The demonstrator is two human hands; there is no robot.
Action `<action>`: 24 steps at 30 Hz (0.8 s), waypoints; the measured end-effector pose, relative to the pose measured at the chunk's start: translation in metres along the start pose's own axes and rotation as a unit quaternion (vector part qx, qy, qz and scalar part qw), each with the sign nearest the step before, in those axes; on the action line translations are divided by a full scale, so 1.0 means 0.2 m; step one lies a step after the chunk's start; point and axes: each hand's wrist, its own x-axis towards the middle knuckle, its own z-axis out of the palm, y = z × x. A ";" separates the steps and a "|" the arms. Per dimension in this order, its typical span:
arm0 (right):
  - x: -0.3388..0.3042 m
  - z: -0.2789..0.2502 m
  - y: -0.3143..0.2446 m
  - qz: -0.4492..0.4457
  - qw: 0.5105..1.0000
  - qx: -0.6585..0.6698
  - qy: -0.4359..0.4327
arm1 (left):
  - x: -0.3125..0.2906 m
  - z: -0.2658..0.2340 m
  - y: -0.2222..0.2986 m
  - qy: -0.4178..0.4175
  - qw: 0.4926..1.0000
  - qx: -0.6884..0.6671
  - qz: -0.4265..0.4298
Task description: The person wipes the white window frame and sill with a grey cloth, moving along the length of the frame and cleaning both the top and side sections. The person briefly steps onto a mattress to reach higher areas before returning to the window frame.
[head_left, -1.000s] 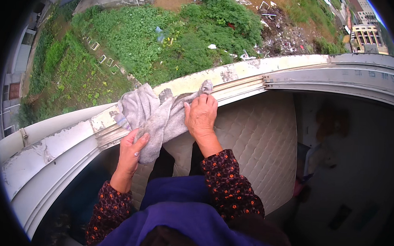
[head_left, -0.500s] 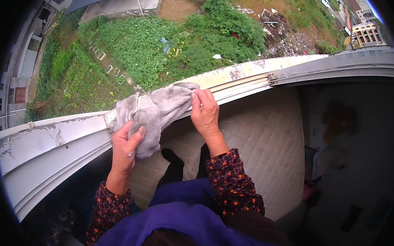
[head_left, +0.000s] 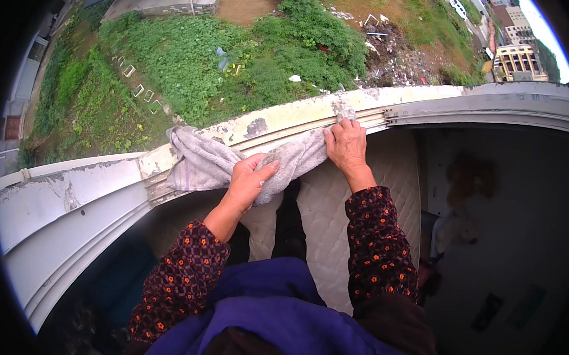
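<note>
A grey, dirty rag (head_left: 206,161) lies stretched along the window sill (head_left: 287,117), draped over its inner edge. My left hand (head_left: 246,182) grips the rag's middle, thumb on top, with a bunched fold hanging beneath it. To the right, my right hand (head_left: 347,148) has its fingers closed over the rag's other end at the sliding-window track (head_left: 366,116). A worn tip of cloth sticks out beyond those fingers onto the sill's outer ledge. The rag's left end is loose and spread over the sill. Paint is peeling along the ledge.
A sliding window frame (head_left: 484,107) covers the right of the opening; a white frame (head_left: 74,200) runs along the left. Below me is a quilted mattress (head_left: 384,213), where I stand. Outside, far below, are green plants (head_left: 175,58) and a rubbish heap (head_left: 391,52).
Both hands have moved right along the sill, pulling the rag out longer. Its left part now lies loose, and the right hand has come down onto the track.
</note>
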 end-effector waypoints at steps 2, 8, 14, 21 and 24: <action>-0.01 0.02 -0.12 -0.009 0.999 0.024 0.042 | -0.06 -0.06 0.09 0.023 0.999 -0.014 0.017; -0.07 0.09 -0.79 -0.027 0.979 0.195 0.047 | -0.26 -0.38 0.27 0.142 0.986 -0.047 0.072; -0.09 0.08 -0.93 -0.077 0.965 0.247 0.043 | -0.32 -0.49 0.35 0.204 0.976 -0.028 0.071; -0.03 -0.06 0.01 -0.003 0.998 0.026 0.060 | -0.12 -0.01 0.02 -0.003 0.988 0.143 0.061; -0.05 -0.02 0.12 0.033 0.998 -0.024 0.041 | 0.00 0.26 0.00 -0.084 0.958 0.245 0.125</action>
